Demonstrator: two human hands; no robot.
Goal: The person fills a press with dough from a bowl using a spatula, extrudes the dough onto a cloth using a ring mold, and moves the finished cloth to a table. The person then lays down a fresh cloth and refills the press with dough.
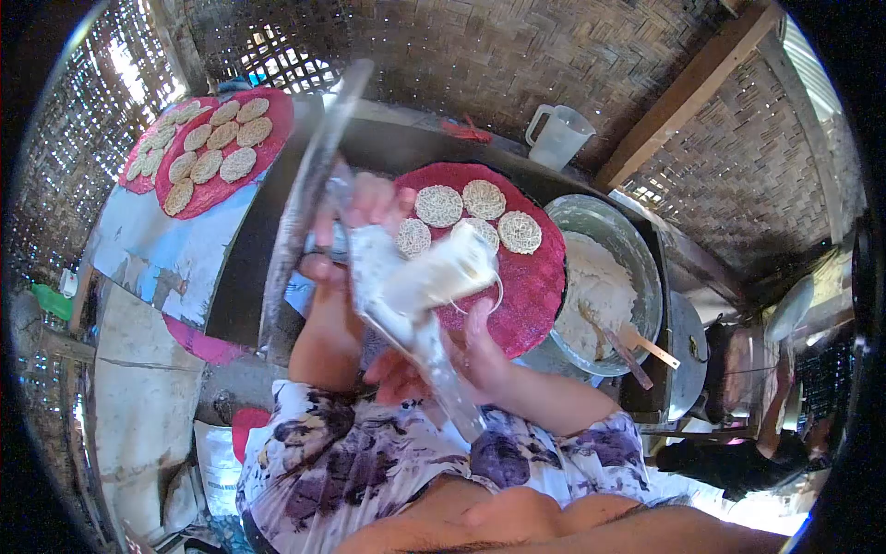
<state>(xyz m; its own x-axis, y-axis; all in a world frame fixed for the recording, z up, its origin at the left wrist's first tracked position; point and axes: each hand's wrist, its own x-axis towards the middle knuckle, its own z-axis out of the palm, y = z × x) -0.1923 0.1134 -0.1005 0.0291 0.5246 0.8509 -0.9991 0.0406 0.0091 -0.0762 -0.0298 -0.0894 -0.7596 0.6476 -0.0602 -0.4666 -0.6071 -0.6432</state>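
Note:
My left hand [369, 205] is wrapped round a long-handled press tool [406, 323], blurred by motion, with a pale dough-coated cylinder [443, 270] on it. Below the cylinder my right hand [471, 360] has its thumb raised and its fingers apart; the tool passes in front of its palm. Behind the tool lies a round red sheet [517, 319] bearing several lacy pale discs [438, 205]. The cylinder partly covers one disc. A thin pale loop hangs beside the cylinder.
To the right, a large metal bowl [646, 268] holds pale dough [595, 282] and a wooden-handled utensil [653, 348]. A translucent jug [561, 137] stands behind. More discs lie on red sheets [208, 203] at the left. Another person in dark clothing [729, 462] is at the lower right.

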